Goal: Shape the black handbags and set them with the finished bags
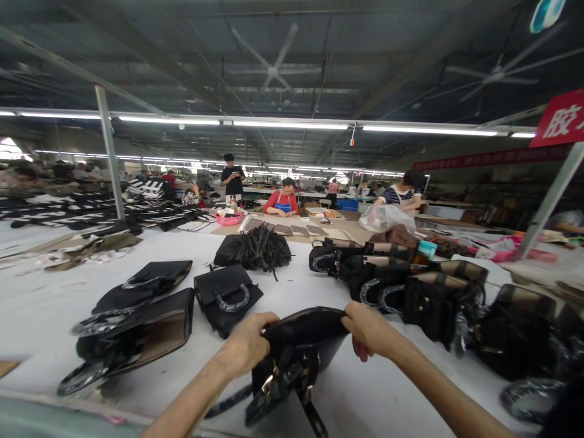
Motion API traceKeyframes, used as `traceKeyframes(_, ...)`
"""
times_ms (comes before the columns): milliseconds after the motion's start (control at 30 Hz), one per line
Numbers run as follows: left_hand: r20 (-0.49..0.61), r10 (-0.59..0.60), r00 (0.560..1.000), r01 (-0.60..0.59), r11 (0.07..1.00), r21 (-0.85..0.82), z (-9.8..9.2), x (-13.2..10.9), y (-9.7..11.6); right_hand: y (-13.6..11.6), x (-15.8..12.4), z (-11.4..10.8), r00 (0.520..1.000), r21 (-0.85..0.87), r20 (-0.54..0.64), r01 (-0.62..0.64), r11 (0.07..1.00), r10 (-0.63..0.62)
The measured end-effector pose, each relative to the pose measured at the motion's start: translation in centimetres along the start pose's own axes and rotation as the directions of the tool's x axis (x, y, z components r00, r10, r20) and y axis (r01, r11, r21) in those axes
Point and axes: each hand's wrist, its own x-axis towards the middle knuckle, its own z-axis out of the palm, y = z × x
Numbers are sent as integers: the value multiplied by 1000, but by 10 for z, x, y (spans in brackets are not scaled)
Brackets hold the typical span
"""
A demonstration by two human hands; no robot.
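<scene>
A black handbag (303, 337) with gold-coloured metal fittings stands on the white table right in front of me, its mouth facing up. My left hand (250, 342) pinches the bag's upper left corner. At the opposite upper corner, my right hand (367, 328) grips the rim between thumb and fingers. The bag's handles hang down its near side, partly blurred. Just beyond my left hand lies another black handbag (223, 298) with a plastic-wrapped handle.
More black bags (150, 328) lie at the left, and a row of finished-looking handbags (433, 304) lines the right. A heap of black straps (262, 246) sits farther back. Co-workers (283, 201) are across the table. A metal post (109, 152) rises at the left.
</scene>
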Motion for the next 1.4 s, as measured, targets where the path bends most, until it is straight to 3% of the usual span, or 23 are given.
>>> traceKeyframes(100,31,-30,999,33,995,-98,-15,-6,-5,1,4,9,996,133,88,-1,991,-11)
traceKeyframes(233,88,-93,992,107,979,-173,-23,-23,-16,-13,8,16,984,121,175,15,993,-36)
traceKeyframes(367,148,-52,988,85,970,-228,-24,-40,-26,-26,13,18,985,93,143,84,992,-97)
traceKeyframes(433,85,-50,995,61,989,-134,-26,-42,-28,-30,14,19,989,86,80,119,989,-126)
traceKeyframes(533,-122,-56,991,83,969,233,-32,-37,-22,-34,14,21,986,164,82,130,978,-145)
traceKeyframes(633,-191,-26,981,129,823,553,-34,-27,-8,-36,11,21,979,257,137,111,960,-150)
traceKeyframes(733,-196,4,981,145,656,741,-26,-18,10,-40,6,18,985,220,101,117,968,-142)
traceKeyframes(800,-213,50,976,141,599,788,-15,-12,19,-45,2,16,990,166,70,113,980,-126)
traceKeyframes(933,-200,176,964,43,637,770,8,1,26,-52,-4,12,992,89,29,116,989,-119)
traceKeyframes(1033,-212,237,948,23,611,791,19,14,25,-53,-6,12,993,73,8,120,990,-121)
traceKeyframes(1233,-154,373,915,-50,483,874,24,28,18,-53,-4,12,994,64,-9,111,992,-111)
traceKeyframes(1400,-134,405,905,-84,477,875,19,25,9,-55,-3,9,994,50,-9,108,993,-108)
